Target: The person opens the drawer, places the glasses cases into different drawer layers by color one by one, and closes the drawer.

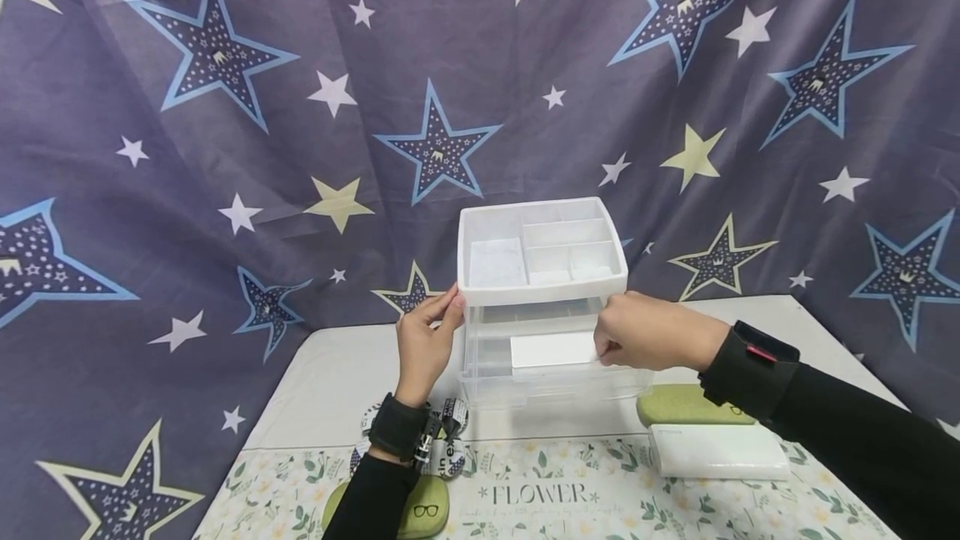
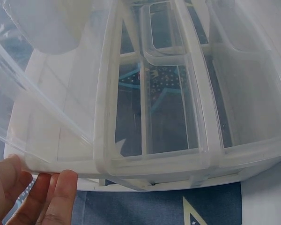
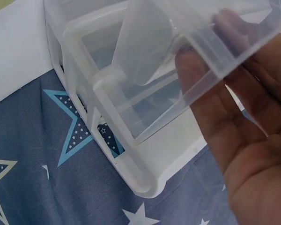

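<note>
A white drawer organizer (image 1: 615,277) with a divided top tray stands on the table, with several see-through drawers below. My left hand (image 1: 427,344) pinches the left front edge of its top between thumb and fingers. At the right, my right hand (image 1: 656,327) has its fingers curled round the edge of a clear drawer (image 3: 208,51), which sits tilted and pulled forward at the upper level. A white rectangular thing (image 1: 555,351) shows beside the right fingers; whether it is loose is hard to tell. A lower clear drawer (image 1: 555,390) juts out beneath.
Right of the organizer lie a green glasses case (image 1: 671,407) and a white soft pack (image 1: 716,452). Another green glasses case (image 1: 427,507) and black-and-white printed packages (image 1: 450,440) lie by the left forearm. A flower-print mat (image 1: 540,498) covers the table's front; a star-patterned curtain (image 1: 480,40) hangs behind.
</note>
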The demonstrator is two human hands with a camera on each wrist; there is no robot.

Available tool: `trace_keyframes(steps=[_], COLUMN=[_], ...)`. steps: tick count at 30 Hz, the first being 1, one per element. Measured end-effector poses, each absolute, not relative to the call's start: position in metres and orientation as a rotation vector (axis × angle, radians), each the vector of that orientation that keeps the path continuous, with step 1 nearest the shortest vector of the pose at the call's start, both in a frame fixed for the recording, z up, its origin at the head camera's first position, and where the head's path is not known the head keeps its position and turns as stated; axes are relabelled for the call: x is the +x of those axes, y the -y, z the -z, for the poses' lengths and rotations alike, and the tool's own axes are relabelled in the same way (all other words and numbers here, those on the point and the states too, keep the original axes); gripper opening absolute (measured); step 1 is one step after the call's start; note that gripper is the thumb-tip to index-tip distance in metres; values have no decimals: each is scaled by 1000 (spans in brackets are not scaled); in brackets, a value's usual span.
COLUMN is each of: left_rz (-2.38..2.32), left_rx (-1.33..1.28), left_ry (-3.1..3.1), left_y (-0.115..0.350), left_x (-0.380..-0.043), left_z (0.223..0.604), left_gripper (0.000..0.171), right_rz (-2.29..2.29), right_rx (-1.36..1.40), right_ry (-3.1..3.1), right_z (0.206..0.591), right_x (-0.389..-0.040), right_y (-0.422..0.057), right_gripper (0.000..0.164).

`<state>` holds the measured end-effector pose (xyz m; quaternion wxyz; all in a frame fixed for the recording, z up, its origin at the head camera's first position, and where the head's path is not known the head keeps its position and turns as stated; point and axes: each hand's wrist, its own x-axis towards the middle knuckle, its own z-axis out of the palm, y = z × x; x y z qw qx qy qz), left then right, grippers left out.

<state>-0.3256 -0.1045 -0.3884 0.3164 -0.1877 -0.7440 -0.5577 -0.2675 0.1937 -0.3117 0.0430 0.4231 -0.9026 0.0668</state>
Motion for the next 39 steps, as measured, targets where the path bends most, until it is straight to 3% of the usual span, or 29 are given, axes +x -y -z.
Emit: trace_keyframes(steps=[6,17,39], left_rz=[1494,1508,1494], left_rx=[-484,-500,-508], left_ry=[1947,1948,1972], left_y=[105,111,114], left_x=[-326,-352,-353], left_z=[389,413,414], left_gripper=[25,27,29], right_rz=[-204,-198,-114], right_rx=[1285,1251,1189], right_ry=[2735,2740,2727], right_z=[313,315,317], right_x=[-269,-284,-312], right_y=[-193,-195,-197], right_gripper=[56,50,48])
